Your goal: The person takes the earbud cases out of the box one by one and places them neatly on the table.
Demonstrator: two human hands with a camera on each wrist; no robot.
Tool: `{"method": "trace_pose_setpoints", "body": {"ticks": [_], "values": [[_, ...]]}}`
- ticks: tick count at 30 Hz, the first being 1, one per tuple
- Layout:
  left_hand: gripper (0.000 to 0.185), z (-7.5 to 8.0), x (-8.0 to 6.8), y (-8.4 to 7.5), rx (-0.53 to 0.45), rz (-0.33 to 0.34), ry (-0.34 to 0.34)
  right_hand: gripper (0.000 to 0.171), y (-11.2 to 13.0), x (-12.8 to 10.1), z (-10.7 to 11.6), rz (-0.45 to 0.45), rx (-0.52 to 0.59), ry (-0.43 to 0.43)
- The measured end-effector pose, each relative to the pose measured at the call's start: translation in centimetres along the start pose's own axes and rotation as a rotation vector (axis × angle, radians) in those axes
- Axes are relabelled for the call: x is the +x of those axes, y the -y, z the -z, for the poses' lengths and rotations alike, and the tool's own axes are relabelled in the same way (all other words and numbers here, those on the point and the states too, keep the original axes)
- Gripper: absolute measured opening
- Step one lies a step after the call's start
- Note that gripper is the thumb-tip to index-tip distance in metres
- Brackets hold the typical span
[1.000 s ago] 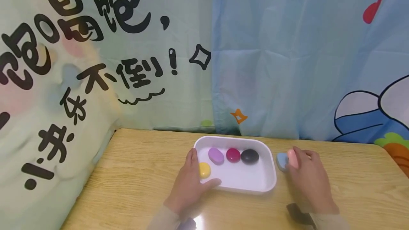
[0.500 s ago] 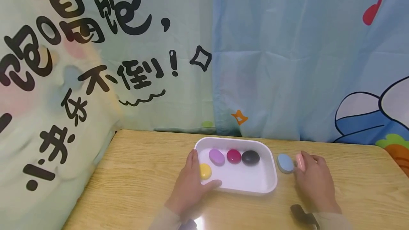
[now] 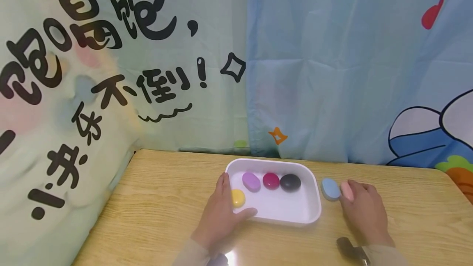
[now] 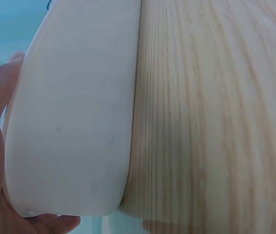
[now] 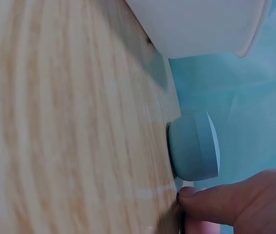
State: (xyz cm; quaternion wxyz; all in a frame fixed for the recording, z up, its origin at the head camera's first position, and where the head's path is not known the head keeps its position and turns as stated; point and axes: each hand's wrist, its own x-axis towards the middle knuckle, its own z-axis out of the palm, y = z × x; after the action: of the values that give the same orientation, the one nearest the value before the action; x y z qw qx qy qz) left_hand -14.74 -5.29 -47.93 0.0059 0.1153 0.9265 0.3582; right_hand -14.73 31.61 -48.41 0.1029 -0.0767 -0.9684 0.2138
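A white tray (image 3: 312, 216) sits mid-table in the head view. It holds a purple stone (image 3: 251, 181), a magenta stone (image 3: 271, 180), a black stone (image 3: 290, 182) and a yellow stone (image 3: 238, 197). My left hand (image 3: 223, 206) grips the tray's near left corner, thumb over the rim; the left wrist view shows the tray wall (image 4: 74, 122) against the palm. To the tray's right, a blue stone (image 3: 330, 188) lies on the table, also in the right wrist view (image 5: 193, 146). My right hand (image 3: 362, 208) holds a pink stone (image 3: 346, 190) down beside it.
The wooden table (image 3: 166, 192) extends to the left and right of the tray. Printed curtains (image 3: 332, 73) hang directly behind the table's far edge. A dark wrist mount (image 3: 349, 247) shows near my right sleeve.
My right hand has carried the pink stone from over the blue stone to its right side and lowered it. The left hand and tray have stayed put.
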Motion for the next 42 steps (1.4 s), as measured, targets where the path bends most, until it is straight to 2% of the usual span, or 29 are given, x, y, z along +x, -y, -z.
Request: {"method": "trace_pose_setpoints", "body": {"ticks": [11, 15, 18, 22, 26, 33, 38, 42], "values": [[0.119, -0.1, 0.0, 0.0, -0.001, -0.003, -0.008, 0.054, 0.5, 0.0, 0.7, -0.016, -0.019, 0.035], [0.119, 0.0, 0.0, -0.1, -0.001, 0.003, 0.0, 0.054, 1.3, -0.1, 1.3, -0.079, -0.004, 0.051], [0.119, 0.1, -0.1, -0.2, -0.009, 0.008, 0.008, 0.051, 2.0, -0.2, 1.8, -0.095, -0.007, 0.05], [0.119, 0.1, -0.1, -0.3, -0.016, 0.015, 0.017, 0.049, 2.9, -0.3, 2.5, -0.061, -0.03, 0.037], [0.119, 0.0, -0.1, -0.2, -0.011, 0.013, 0.016, 0.052, 3.9, -0.5, 2.9, -0.07, -0.024, 0.039], [0.12, -0.1, -0.1, -0.1, -0.008, 0.015, 0.018, 0.049, 5.2, -0.9, 2.9, 0.01, 0.034, -0.044], [0.12, 0.0, -0.3, -0.1, 0.0, 0.019, 0.018, 0.051, 6.1, -1.0, 3.1, 0.057, 0.03, -0.048], [0.119, 0.0, -0.2, -0.1, -0.002, 0.011, 0.01, 0.054, 7.1, -1.3, 3.4, 0.052, 0.062, -0.031]]}}
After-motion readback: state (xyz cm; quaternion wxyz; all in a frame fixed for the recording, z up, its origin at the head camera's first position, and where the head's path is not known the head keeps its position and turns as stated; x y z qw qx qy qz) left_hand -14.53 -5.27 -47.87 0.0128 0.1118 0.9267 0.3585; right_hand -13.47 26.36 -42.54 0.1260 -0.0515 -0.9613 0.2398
